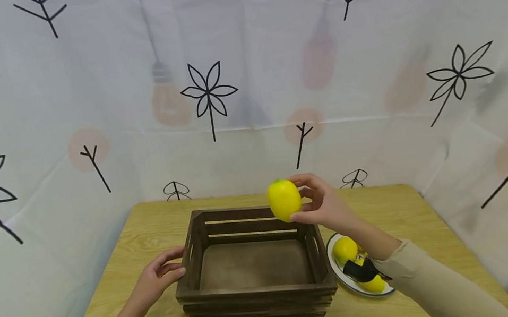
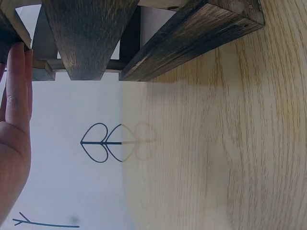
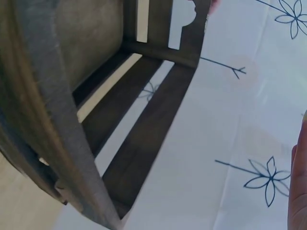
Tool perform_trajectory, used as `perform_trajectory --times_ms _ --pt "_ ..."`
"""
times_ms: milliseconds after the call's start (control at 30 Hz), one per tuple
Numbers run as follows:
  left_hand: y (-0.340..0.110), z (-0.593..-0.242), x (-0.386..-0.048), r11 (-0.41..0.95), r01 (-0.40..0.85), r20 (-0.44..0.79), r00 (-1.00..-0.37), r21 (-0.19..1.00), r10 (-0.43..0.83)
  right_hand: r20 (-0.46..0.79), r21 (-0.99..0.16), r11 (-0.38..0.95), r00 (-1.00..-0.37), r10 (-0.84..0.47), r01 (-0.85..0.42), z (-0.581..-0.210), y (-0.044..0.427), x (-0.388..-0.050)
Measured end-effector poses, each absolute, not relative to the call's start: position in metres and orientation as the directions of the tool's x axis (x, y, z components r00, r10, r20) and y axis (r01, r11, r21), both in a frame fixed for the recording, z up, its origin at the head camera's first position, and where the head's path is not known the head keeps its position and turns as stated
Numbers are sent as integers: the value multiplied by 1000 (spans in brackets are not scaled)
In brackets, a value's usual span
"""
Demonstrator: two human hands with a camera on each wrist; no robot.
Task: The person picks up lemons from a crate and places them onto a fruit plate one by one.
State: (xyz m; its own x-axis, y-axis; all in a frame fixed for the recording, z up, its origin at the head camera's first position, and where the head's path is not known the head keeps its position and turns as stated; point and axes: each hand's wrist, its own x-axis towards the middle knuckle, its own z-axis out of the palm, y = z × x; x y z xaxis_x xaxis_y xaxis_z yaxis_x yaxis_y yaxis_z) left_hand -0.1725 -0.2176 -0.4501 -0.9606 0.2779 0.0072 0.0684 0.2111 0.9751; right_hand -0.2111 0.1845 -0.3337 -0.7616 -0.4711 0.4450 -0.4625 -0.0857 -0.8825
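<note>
My right hand [image 1: 319,200] holds a yellow lemon [image 1: 284,200] between thumb and fingers, above the back right part of a dark brown wooden crate [image 1: 257,289]. In the right wrist view only an edge of the right hand [image 3: 298,177] shows, and the lemon is almost wholly cut off. My left hand [image 1: 156,276] rests against the crate's left end with its fingers extended. Up close in the left wrist view, fingers of the left hand [image 2: 17,100] touch the slatted side of the crate [image 2: 91,33]. Nothing is seen lying on the crate's floor.
A white plate [image 1: 334,261] with a dark rim stands right of the crate, holding several yellow fruits [image 1: 345,249] partly hidden by my right arm and its black wrist device. Behind the wooden table [image 1: 148,231] hangs a patterned white cloth [image 1: 253,153].
</note>
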Motion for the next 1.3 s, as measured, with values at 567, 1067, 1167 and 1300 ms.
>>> perform_trajectory --times_ms 567,1067,1167,1300 --pt "-216 -452 -171 212 75 16 -964 974 266 460 -874 -25 -813 -357 -485 -341 226 -189" --pt "-216 -452 -172 220 72 11 -964 973 266 429 -888 55 -867 -253 -456 -360 268 -172" --pt "-216 -452 -171 216 71 13 -965 974 263 416 -892 82 -879 -233 -444 -365 275 -169" --pt "-215 -453 -171 221 77 16 -965 972 263 401 -900 100 -896 -193 -424 -372 284 -166"
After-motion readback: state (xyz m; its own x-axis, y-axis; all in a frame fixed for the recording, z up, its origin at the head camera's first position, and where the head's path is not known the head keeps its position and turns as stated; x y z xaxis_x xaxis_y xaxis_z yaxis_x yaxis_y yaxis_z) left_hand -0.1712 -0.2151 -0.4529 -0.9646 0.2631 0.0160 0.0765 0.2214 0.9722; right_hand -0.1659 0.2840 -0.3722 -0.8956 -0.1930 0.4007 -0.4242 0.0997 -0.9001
